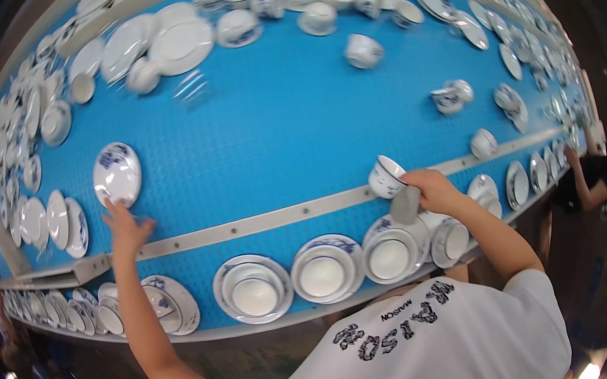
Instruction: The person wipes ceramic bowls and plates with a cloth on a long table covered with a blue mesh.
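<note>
My left hand (127, 230) reaches up over the metal divider with fingers and thumb apart. Its fingertips overlap the lower edge of a white plate (117, 173) with a blue pattern; whether they grip it, I cannot tell. In my right hand (431, 191) is a white bowl (387, 177) with a dark rim, tilted and held at its right side just above the divider. A flat grey piece (405, 206), perhaps a cloth or pad, hangs below the bowl by the same fingers.
A blue textured surface (260, 134) carries plates, bowls and cups around its edges. The metal divider (277, 216) separates it from a near strip with plate-and-bowl stacks (253, 289). A loose bowl (483, 143) stands by the divider at right. Another person's arm (583, 180) shows far right.
</note>
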The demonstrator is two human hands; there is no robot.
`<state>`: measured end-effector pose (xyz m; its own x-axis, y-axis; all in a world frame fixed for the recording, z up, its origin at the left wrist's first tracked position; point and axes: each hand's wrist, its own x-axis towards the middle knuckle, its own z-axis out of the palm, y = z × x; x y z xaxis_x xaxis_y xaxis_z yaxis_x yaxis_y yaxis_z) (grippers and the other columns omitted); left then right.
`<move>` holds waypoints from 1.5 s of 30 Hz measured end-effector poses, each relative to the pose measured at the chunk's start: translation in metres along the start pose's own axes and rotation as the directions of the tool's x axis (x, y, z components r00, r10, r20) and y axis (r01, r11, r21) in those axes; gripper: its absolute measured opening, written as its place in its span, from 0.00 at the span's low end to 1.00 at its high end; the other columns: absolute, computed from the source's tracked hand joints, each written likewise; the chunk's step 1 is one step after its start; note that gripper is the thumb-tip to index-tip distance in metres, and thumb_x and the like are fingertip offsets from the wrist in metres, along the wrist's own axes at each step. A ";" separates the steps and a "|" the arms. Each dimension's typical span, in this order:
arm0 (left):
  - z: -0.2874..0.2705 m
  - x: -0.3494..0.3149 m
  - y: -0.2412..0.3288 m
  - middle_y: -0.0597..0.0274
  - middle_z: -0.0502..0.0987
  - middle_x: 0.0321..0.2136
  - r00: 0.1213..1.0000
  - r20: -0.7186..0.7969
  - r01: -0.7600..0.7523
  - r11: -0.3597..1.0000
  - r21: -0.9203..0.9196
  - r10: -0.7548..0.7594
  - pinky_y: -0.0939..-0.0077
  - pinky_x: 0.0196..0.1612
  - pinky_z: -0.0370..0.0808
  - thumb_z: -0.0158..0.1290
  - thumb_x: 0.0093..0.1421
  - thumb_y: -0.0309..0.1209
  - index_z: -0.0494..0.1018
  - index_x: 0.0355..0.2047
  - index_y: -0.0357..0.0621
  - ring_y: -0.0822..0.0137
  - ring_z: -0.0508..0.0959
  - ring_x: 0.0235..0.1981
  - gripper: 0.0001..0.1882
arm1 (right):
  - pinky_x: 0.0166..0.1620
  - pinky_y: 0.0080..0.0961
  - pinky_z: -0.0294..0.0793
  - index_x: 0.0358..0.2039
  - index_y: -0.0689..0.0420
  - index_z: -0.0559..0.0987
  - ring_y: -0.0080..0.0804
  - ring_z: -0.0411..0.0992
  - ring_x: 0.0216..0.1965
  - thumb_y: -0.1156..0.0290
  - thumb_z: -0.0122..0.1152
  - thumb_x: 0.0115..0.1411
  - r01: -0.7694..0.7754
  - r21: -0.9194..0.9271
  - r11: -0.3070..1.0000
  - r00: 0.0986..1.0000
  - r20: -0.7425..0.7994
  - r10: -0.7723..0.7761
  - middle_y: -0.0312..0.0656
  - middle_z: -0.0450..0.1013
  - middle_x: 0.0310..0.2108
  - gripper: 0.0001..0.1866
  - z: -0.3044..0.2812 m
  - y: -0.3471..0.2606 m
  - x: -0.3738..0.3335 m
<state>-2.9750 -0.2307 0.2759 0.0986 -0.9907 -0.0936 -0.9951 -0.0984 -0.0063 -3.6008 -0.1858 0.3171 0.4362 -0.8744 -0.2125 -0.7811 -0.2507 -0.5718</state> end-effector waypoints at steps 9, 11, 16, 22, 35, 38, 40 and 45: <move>-0.056 -0.024 0.375 0.50 0.56 0.58 0.878 0.210 0.005 0.431 -0.902 0.430 0.66 0.56 0.59 0.54 0.53 0.37 0.53 0.58 0.42 0.59 0.62 0.55 0.35 | 0.41 0.34 0.69 0.33 0.56 0.72 0.46 0.64 0.42 0.87 0.55 0.31 0.257 -0.098 0.961 0.915 -0.295 -0.275 0.38 0.68 0.43 0.24 -0.048 0.041 -0.076; -0.063 -0.083 0.470 0.54 0.60 0.55 0.709 0.397 0.437 0.080 -0.896 0.582 0.68 0.51 0.67 0.49 0.58 0.38 0.54 0.58 0.45 0.64 0.66 0.51 0.30 | 0.42 0.36 0.68 0.34 0.56 0.72 0.48 0.63 0.42 0.87 0.55 0.29 0.336 -0.059 0.940 0.883 -0.328 -0.336 0.40 0.68 0.44 0.25 -0.056 0.047 -0.091; -0.075 -0.130 0.590 0.58 0.65 0.49 0.719 0.220 0.575 -0.386 -0.722 0.659 0.73 0.45 0.71 0.51 0.56 0.45 0.54 0.55 0.44 0.66 0.71 0.44 0.32 | 0.49 0.37 0.64 0.42 0.57 0.70 0.50 0.62 0.48 0.83 0.62 0.31 0.482 0.136 0.866 0.728 -0.612 -0.309 0.51 0.59 0.52 0.31 -0.110 0.085 -0.143; -0.080 -0.200 0.753 0.54 0.65 0.44 0.951 0.092 0.170 -0.252 -0.953 0.294 0.68 0.48 0.66 0.64 0.42 0.44 0.55 0.49 0.38 0.63 0.67 0.47 0.41 | 0.40 0.35 0.71 0.48 0.53 0.68 0.48 0.67 0.43 0.71 0.65 0.37 0.423 -0.128 0.897 0.785 -0.443 -0.433 0.49 0.64 0.46 0.33 -0.163 0.159 -0.180; -0.036 -0.282 0.996 0.60 0.70 0.37 0.950 0.244 0.300 -0.352 -0.887 0.196 0.77 0.42 0.68 0.43 0.56 0.23 0.64 0.43 0.38 0.71 0.71 0.37 0.13 | 0.43 0.26 0.70 0.46 0.65 0.69 0.31 0.70 0.39 0.68 0.58 0.47 -0.350 0.573 0.741 0.903 0.416 0.104 0.44 0.71 0.39 0.25 -0.249 0.435 -0.381; -0.033 -0.268 1.027 0.53 0.69 0.41 0.946 0.104 0.026 0.250 -0.968 0.306 0.70 0.49 0.65 0.54 0.53 0.34 0.65 0.46 0.38 0.62 0.68 0.46 0.22 | 0.41 0.23 0.71 0.49 0.58 0.66 0.29 0.70 0.38 0.75 0.54 0.50 -0.228 0.967 0.117 0.954 0.197 0.226 0.41 0.70 0.40 0.24 -0.277 0.524 -0.424; -0.040 -0.231 0.998 0.47 0.66 0.46 0.985 -0.091 -0.160 0.584 -0.796 0.147 0.65 0.53 0.61 0.60 0.47 0.38 0.62 0.49 0.38 0.55 0.65 0.51 0.32 | 0.40 0.22 0.71 0.50 0.58 0.66 0.27 0.70 0.37 0.75 0.54 0.50 -0.181 0.982 0.060 0.941 0.155 0.302 0.40 0.70 0.38 0.24 -0.290 0.546 -0.428; -0.041 -0.109 0.821 0.33 0.40 0.59 0.953 -0.200 0.163 0.939 -0.301 -0.230 0.57 0.58 0.56 0.68 0.32 0.43 0.39 0.61 0.44 0.35 0.50 0.58 0.62 | 0.45 0.26 0.70 0.52 0.55 0.65 0.29 0.69 0.41 0.76 0.59 0.45 0.036 0.689 0.724 0.980 -0.165 0.108 0.39 0.69 0.39 0.30 -0.327 0.551 -0.381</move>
<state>-3.8025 -0.2069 0.3218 0.3229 -0.9399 0.1110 -0.9179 -0.2824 0.2788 -4.3432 -0.1268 0.3421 0.2696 -0.9528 -0.1393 -0.2420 0.0729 -0.9675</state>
